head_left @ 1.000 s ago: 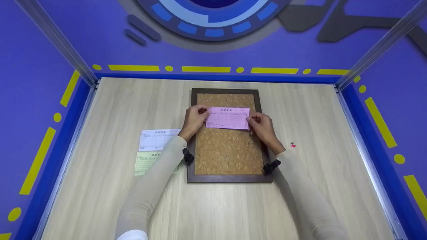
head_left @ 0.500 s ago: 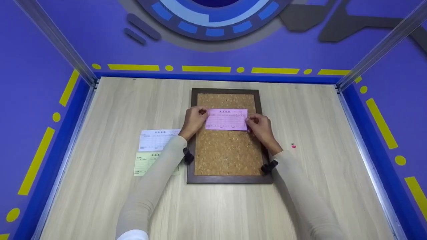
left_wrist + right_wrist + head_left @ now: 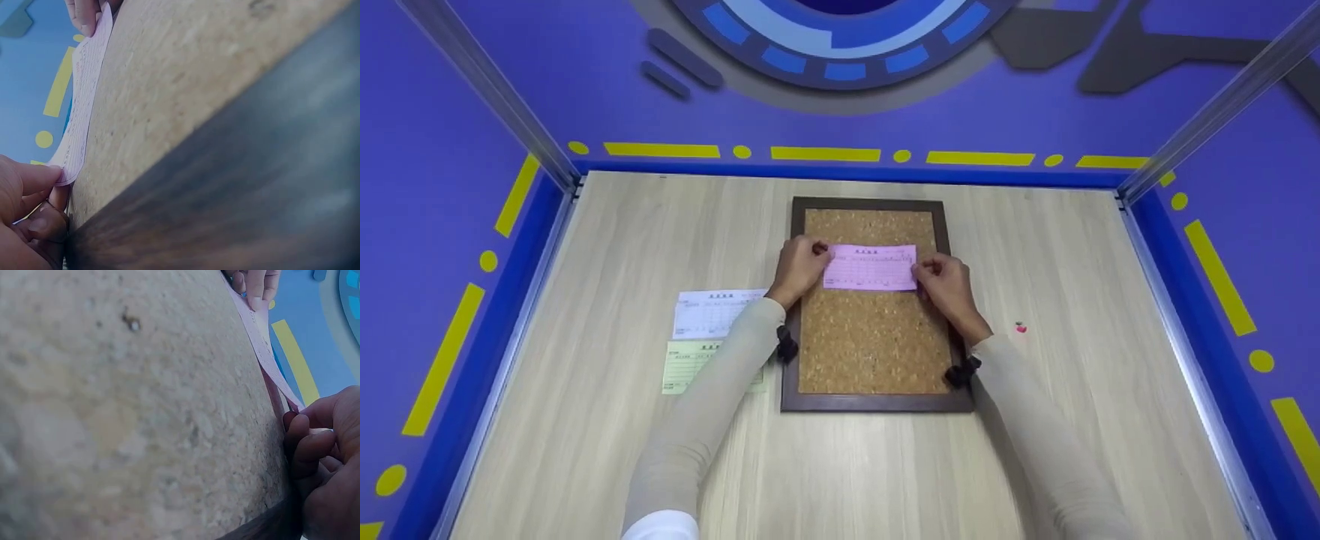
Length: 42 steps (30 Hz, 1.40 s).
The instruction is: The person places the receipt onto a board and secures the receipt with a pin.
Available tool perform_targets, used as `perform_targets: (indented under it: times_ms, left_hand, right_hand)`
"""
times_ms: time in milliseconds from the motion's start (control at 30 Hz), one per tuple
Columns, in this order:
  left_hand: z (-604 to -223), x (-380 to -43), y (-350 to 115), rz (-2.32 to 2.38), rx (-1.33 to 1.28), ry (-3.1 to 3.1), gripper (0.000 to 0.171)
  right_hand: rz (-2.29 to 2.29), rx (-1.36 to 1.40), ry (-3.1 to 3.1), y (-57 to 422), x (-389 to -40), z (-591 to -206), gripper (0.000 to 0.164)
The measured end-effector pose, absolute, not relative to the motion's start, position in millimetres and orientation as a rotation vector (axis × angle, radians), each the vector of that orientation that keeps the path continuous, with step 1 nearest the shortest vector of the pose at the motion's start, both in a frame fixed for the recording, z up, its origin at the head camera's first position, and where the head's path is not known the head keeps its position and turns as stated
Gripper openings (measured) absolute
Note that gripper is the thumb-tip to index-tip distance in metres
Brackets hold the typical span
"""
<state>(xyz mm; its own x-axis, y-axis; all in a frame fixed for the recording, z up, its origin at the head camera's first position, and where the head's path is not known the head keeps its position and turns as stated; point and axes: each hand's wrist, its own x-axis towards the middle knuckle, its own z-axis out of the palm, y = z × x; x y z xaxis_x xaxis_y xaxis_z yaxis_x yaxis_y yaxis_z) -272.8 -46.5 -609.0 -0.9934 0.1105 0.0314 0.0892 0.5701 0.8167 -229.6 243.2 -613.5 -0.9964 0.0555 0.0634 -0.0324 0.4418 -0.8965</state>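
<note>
A pink printed paper slip (image 3: 870,268) is stretched over the upper part of a cork board (image 3: 874,341) with a dark brown frame. My left hand (image 3: 802,264) pinches the slip's left end between thumb and finger. At the opposite end, my right hand (image 3: 945,281) pinches the right edge. In the left wrist view the slip (image 3: 87,101) bows between both hands, its near edge close to the cork. A small dark red spot shows by my right hand's fingertips (image 3: 301,422) in the right wrist view; what it is I cannot tell.
To the left of the board lie a white printed slip (image 3: 709,315) and a green one (image 3: 686,367), partly under my left forearm. A tiny pink-red item (image 3: 1021,328) lies on the wooden table (image 3: 877,472) to the right. Blue walls (image 3: 840,127) with yellow marks enclose the table.
The pink slip has shifted slightly down and left over the board since a second ago, then hardly moved. Both hands keep hold of its ends.
</note>
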Motion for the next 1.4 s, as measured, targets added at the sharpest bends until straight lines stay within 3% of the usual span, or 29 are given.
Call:
perform_targets:
  times_ms: [900, 1133, 1400]
  left_hand:
    - [-601, -273, -43, 1.32, 0.195, 2.819, 0.012]
    - [-615, -280, -47, 1.392, 0.279, 2.838, 0.006]
    - [-607, -275, -44, 1.374, 0.261, 2.82, 0.016]
  right_hand:
    - [1.643, -0.124, -2.615, 241, -231, -612, 0.011]
    - [1.619, -0.131, -2.631, 241, -232, -611, 0.011]
    - [1.6, -0.114, -2.624, 241, -232, -614, 0.011]
